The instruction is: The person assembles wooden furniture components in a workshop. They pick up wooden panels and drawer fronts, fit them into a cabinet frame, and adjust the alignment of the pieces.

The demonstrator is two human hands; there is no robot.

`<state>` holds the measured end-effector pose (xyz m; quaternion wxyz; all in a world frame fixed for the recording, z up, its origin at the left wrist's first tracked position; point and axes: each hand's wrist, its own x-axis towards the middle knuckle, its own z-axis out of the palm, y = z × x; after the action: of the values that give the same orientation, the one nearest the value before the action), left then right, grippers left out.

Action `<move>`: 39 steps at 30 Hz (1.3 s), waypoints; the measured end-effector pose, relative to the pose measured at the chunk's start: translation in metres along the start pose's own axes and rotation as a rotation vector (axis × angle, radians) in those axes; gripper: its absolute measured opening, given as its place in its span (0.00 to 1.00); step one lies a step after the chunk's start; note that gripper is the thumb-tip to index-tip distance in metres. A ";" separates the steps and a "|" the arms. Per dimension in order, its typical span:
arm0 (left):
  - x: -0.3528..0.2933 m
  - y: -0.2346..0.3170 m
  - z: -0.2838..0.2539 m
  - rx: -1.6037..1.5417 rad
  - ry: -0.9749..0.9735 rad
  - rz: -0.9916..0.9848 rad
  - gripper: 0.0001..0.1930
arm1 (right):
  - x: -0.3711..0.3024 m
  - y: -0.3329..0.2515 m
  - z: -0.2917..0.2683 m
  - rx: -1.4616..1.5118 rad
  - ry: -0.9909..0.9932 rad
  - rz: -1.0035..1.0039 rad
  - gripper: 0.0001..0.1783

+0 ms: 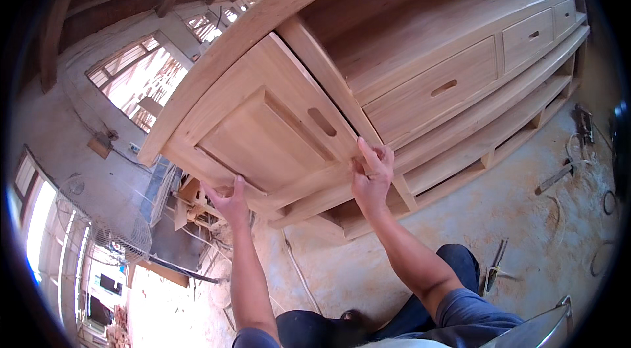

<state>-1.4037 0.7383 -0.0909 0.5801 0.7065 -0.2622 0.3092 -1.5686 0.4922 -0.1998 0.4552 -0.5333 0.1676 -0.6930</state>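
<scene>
A pale wooden cabinet door (230,128), with a raised centre panel and an oval slot for a handle, sits in the left opening of a long wooden cabinet (420,78). My left hand (229,202) grips the door's lower edge near its left corner, thumb on the front and the other fingers partly hidden. At the lower right corner, my right hand (373,177) pinches the door's edge beside the upright post. A dark narrow gap runs between the door's right side and that post.
Slotted drawers (434,82) line the cabinet's right part above an open base frame. Pliers-like tool (494,268) and a wooden-handled tool (555,178) lie on the dusty floor. A wire-cage fan (121,233) and piled wood pieces (190,203) stand at left.
</scene>
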 end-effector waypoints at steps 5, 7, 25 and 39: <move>-0.010 0.024 0.016 0.145 0.083 -0.036 0.58 | 0.014 0.019 -0.005 0.000 -0.075 -0.036 0.37; -0.010 0.018 0.015 0.197 0.103 -0.030 0.59 | 0.004 0.028 -0.016 -0.024 -0.077 0.043 0.34; -0.002 0.003 0.010 0.138 0.068 0.021 0.56 | -0.013 0.042 -0.022 0.429 -0.063 0.498 0.19; -0.006 -0.041 0.002 0.120 0.194 0.021 0.55 | -0.028 0.026 -0.035 0.204 -0.167 0.259 0.20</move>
<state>-1.3777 0.7441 -0.1228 0.5562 0.7040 -0.1932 0.3971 -1.5881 0.4923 -0.2476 0.6049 -0.5140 0.1252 -0.5952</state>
